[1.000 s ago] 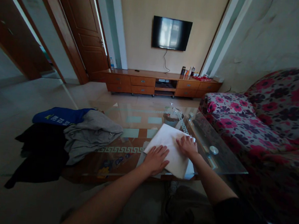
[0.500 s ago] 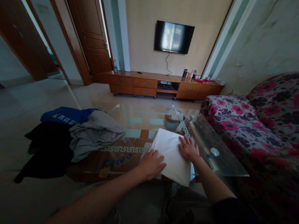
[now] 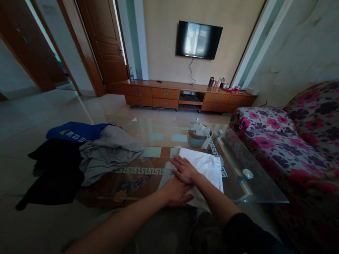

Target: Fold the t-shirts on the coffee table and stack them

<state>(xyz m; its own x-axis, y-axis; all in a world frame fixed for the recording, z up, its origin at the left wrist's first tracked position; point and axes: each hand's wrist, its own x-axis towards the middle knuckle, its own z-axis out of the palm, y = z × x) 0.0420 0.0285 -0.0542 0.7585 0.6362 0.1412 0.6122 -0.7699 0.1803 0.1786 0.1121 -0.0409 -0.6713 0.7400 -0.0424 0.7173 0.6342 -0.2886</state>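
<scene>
A folded white cloth (image 3: 206,165), perhaps a garment, lies on the glass coffee table (image 3: 231,193) in front of me. My left hand (image 3: 178,192) lies flat on its near left part, fingers out and thumb apart. My right hand (image 3: 185,169) rests palm down near the cloth's left edge, just beyond the left hand and partly over its fingers. Neither hand grips anything. To the left, a heap of clothes holds a grey garment (image 3: 108,151), a blue one (image 3: 75,131) with light lettering and a black one (image 3: 55,172).
A small basket (image 3: 196,140) with white contents is past the cloth. A floral sofa (image 3: 286,149) stands on the right. Further off are a low wooden cabinet (image 3: 164,97) and a wall television (image 3: 199,40). Small packets (image 3: 137,182) show at the table's near left.
My right hand has moved left from the cloth's right side to its left edge, beside my left hand. My left hand has shifted slightly. The cloth lies flatter.
</scene>
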